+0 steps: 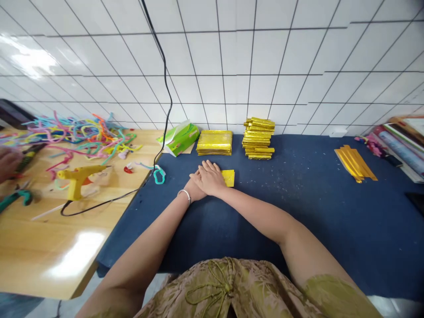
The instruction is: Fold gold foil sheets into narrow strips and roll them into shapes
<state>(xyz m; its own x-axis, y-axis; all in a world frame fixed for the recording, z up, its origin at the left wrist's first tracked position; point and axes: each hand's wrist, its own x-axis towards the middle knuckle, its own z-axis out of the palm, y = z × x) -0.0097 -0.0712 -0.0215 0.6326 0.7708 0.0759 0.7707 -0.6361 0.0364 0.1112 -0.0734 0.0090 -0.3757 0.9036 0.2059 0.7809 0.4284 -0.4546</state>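
My right hand (213,179) lies flat on top of my left hand (194,189), its fingers stretched out and pointing away from me. The left hand is flat underneath, with a silver bracelet (186,194) at the wrist; most of its fingers are covered by the right. Both hands press down against a folded piece of shiny gold paper (229,177), whose right end sticks out beside the right hand. Behind them stand a neat stack of flat gold paper pieces (214,142) and a taller, looser pile of folded gold strips (259,138).
A green tissue pack (181,138) leans near the wall. On the wooden table (33,247) at left are a yellow glue gun (77,179), tangled pipe cleaners (82,132) and another person's blurred hand (8,163). Orange-gold strips (356,163) and books (400,141) lie right. A black cable (164,66) hangs down.
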